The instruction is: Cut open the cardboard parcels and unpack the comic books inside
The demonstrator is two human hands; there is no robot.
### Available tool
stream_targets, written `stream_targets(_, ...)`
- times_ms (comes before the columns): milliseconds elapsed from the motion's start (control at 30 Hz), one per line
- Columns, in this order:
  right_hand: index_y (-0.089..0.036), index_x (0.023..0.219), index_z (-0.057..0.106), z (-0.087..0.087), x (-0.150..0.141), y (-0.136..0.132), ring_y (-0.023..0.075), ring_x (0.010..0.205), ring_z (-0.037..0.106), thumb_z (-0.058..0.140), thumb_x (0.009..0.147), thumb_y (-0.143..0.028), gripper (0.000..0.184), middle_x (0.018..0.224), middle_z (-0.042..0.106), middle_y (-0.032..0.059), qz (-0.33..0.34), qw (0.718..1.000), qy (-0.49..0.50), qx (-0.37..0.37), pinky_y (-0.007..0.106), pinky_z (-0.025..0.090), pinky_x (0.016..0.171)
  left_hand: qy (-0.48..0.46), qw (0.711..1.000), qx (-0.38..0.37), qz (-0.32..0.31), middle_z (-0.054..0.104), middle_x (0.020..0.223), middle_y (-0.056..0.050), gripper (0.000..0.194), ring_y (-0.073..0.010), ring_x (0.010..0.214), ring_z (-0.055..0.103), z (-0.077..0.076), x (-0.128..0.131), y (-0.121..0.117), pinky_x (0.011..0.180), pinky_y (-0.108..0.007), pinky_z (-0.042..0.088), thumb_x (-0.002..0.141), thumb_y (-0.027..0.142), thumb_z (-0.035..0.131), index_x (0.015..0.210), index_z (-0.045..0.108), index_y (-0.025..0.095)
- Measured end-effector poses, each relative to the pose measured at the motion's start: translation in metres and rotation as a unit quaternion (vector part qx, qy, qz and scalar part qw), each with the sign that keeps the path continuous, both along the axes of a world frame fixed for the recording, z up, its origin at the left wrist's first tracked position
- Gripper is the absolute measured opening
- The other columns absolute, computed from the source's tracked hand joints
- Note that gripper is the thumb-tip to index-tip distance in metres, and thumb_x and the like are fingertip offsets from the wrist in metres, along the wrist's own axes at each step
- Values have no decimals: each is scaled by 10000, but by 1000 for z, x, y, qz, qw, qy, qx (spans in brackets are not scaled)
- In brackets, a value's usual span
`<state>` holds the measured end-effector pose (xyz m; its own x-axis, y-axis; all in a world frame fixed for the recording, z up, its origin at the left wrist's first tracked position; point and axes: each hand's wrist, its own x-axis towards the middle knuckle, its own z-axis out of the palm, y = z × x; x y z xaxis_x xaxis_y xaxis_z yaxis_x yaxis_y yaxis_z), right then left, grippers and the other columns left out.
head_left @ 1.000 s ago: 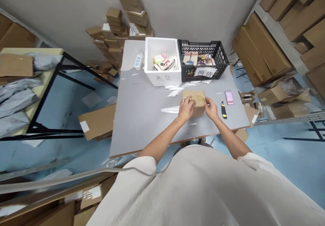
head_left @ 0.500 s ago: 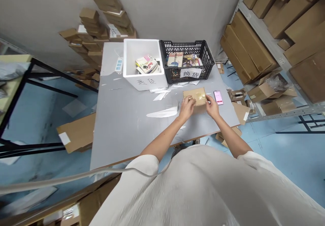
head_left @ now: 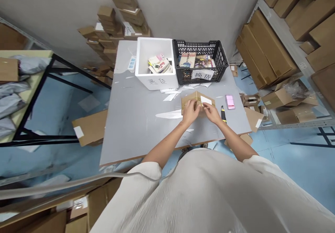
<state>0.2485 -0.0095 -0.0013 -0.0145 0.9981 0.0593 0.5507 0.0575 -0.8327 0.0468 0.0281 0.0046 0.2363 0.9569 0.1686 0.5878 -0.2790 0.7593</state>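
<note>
A small cardboard box [head_left: 193, 96] with clear tape and a white label [head_left: 206, 100] is held over the table, one edge turned toward me. My left hand [head_left: 191, 113] has its fingers bent against the box's left side near that edge. On the other side, my right hand [head_left: 211, 113] grips the box just below the label, fingers closed together. The fingertips of both hands nearly meet, and they cover part of the near faces. Close by my right wrist lies a black and yellow box cutter [head_left: 223, 114].
The grey table [head_left: 131, 121] bears a white foam box [head_left: 157, 81] and a black plastic crate [head_left: 201, 75], both with books inside. Paper strips [head_left: 170, 114], a phone [head_left: 230, 102] and a power strip [head_left: 132, 64] lie around. Shelves of cartons [head_left: 267, 51] stand at right.
The box has been turned, so its white label and an edge now show where the taped top faced up before. My right hand has shifted inward, closer to my left. The view swung left, then partly back.
</note>
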Motion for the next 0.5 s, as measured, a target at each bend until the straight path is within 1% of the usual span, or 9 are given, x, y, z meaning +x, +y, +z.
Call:
stream_targets(100,-276,1379,789,-17,-2,0,333,1416,691,596,1075,-483,416,1492,770,121,0,999,-35,-12,584,525,1285,13,999,-13,36,711,1423,-147,369,-354,1383,647,-9,-19,4,1175,-532,548,1072,311,619,1437,649,258)
stream_targets(167,-262,1322,799,-30,1,-1,369,1463,642,635,1034,-448,381,1527,732,149,-29,997,-68,-27,648,488,1295,16,998,-24,54,703,1419,-155,394,-356,1393,644,-17,-36,5,1171,-531,558,1055,290,624,1448,643,260)
stream_targets(233,-263,1301,790,-41,4,-3,421,1521,570,694,981,-432,375,1596,665,173,-72,991,-98,-50,728,469,1269,14,997,-44,66,696,1405,-164,419,-355,1357,666,-27,-53,4,1150,-529,577,1045,286,623,1462,642,256)
stream_targets(300,-273,1320,763,-49,5,-3,443,1531,542,727,938,-408,407,1619,627,183,-95,987,-112,-72,755,478,1236,2,995,-67,71,691,1394,-160,443,-344,1283,703,-38,-70,1,1107,-525,605,1046,293,613,1488,635,263)
stream_targets(333,-278,1327,747,-53,5,-3,435,1513,554,726,928,-400,418,1599,633,180,-93,986,-111,-79,742,491,1226,-5,994,-76,73,692,1387,-152,458,-333,1240,719,-44,-78,-1,1092,-521,615,1044,288,607,1501,629,270)
stream_targets(400,-281,1311,720,-57,0,0,390,1443,606,697,932,-399,397,1506,680,160,-71,989,-100,-84,677,521,1220,-15,993,-87,75,694,1374,-146,481,-315,1198,734,-55,-93,-4,1102,-519,617,1028,253,600,1508,625,270)
stream_targets(500,-276,1239,695,-61,-13,5,339,1342,657,649,948,-410,324,1385,720,130,-48,991,-94,-75,586,542,1216,-15,991,-110,76,698,1368,-146,479,-313,1234,734,-69,-110,-8,1135,-526,608,991,186,588,1460,647,265)
